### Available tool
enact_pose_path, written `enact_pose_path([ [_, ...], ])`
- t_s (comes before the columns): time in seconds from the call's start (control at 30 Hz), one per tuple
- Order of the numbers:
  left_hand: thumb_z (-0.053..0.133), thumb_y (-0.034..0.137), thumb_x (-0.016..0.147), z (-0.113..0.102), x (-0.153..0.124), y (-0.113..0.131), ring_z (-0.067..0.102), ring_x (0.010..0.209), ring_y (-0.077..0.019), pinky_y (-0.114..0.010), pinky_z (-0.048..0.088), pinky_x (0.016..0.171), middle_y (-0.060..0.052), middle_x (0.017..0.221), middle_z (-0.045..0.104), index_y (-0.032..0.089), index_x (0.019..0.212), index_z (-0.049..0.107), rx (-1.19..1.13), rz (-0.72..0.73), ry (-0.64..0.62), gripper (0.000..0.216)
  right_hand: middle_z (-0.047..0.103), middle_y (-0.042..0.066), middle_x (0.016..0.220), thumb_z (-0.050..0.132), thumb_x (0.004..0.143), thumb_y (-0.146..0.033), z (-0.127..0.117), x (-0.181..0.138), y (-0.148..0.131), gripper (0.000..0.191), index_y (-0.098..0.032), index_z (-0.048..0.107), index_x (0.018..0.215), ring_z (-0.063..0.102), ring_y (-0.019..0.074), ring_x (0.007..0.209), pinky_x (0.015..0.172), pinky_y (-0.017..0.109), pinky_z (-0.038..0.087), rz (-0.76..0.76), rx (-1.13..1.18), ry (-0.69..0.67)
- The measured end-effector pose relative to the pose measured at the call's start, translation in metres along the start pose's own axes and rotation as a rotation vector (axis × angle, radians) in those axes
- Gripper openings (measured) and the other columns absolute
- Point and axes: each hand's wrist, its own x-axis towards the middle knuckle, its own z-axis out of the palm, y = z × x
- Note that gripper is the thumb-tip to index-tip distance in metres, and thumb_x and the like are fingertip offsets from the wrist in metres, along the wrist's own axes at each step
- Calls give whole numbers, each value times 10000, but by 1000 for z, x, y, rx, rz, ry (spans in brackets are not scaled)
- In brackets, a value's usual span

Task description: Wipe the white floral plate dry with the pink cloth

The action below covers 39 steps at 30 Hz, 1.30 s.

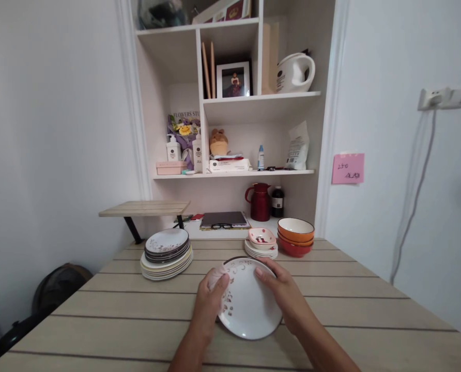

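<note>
While the left hand (209, 299) has its fingers curled round a wadded cloth (217, 277) on the plate (249, 310), the right hand (283, 295) just pinches the rim. Both wrists angle inward.

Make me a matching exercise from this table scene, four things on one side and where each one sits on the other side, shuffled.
Things
1. floral plate
2. plate stack
3. orange and red bowls
4. pink note

Places
A. stuck on the right wall
B. on the table, left of both hands
C. between the left hand, which presses a white cloth to it, and the right hand
D. at the table's far edge, right of centre

Pairs: 1-C, 2-B, 3-D, 4-A
</note>
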Motion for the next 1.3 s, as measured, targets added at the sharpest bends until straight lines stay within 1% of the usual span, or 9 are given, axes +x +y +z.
enact_pose_path([
  [0.1, 805, 472, 651, 2, 2, -2, 703, 850, -266, -344, 543, 772, -131, 959, 741, 143, 1077, 661, -82, -54, -27, 558, 742, 29, 887, 705, 715, -441, 5, 1, 5, 417, -212, 683, 1062, 648, 223, 767, 675, 312, 487, -57, 15, 68],
  [0.23, 800, 481, 659, 3, 5, -6, 706, 875, -284, -370, 547, 784, -151, 990, 737, 131, 1123, 639, -180, -96, 11, 603, 751, 41, 966, 732, 686, -438, 12, -1, 6, 420, -210, 707, 1039, 656, 239, 850, 735, 314, 503, -90, 82, 132],
  [0.37, 770, 505, 694, 8, 3, -11, 699, 930, -281, -361, 546, 814, -145, 1025, 735, 150, 1222, 602, -260, -130, 0, 658, 754, 52, 1002, 747, 653, -455, 16, 0, 7, 600, -221, 640, 1195, 678, 252, 854, 749, 347, 536, -39, 250, 251],
  [0.57, 737, 532, 723, 17, 0, -24, 697, 944, -253, -330, 550, 828, -121, 1010, 744, 175, 1225, 613, -300, -182, -16, 628, 743, 47, 1063, 782, 612, -431, 21, 6, 20, 816, -255, 491, 1353, 699, 246, 859, 744, 359, 570, 12, 463, 385],
  [0.67, 737, 523, 728, 14, 2, -24, 699, 941, -239, -317, 550, 826, -117, 1025, 741, 192, 1255, 591, -316, -165, -8, 639, 746, 37, 1051, 782, 618, -412, 28, 5, 22, 832, -277, 456, 1372, 706, 234, 835, 752, 365, 571, 35, 536, 346],
  [0.77, 774, 495, 696, 7, 5, -15, 706, 905, -238, -305, 553, 801, -115, 1006, 743, 185, 1245, 596, -251, -115, 50, 655, 752, 42, 1020, 790, 616, -345, 26, 4, 14, 803, -269, 468, 1348, 705, 226, 806, 723, 348, 563, 86, 522, 227],
  [0.97, 812, 442, 662, -7, 5, 5, 693, 926, -259, -305, 539, 815, -124, 1001, 742, 138, 1109, 661, -22, -1, 60, 561, 743, 66, 989, 713, 604, -230, 5, -3, -9, 730, -247, 524, 1309, 686, 225, 696, 576, 311, 520, 97, 221, -19],
  [1.13, 815, 441, 650, -4, 1, 8, 695, 905, -282, -324, 546, 777, -130, 934, 749, 121, 1018, 686, 24, -4, 25, 505, 765, 64, 929, 681, 602, -189, 3, -7, -10, 663, -201, 589, 1258, 691, 238, 716, 616, 323, 526, 96, 145, -51],
  [1.3, 785, 453, 692, 0, 1, 6, 705, 882, -270, -345, 546, 798, -132, 990, 744, 147, 1164, 645, -93, -45, -29, 579, 772, 66, 814, 733, 603, -232, 12, -4, 2, 706, -157, 556, 1282, 703, 255, 665, 610, 351, 542, 120, 272, 68],
])
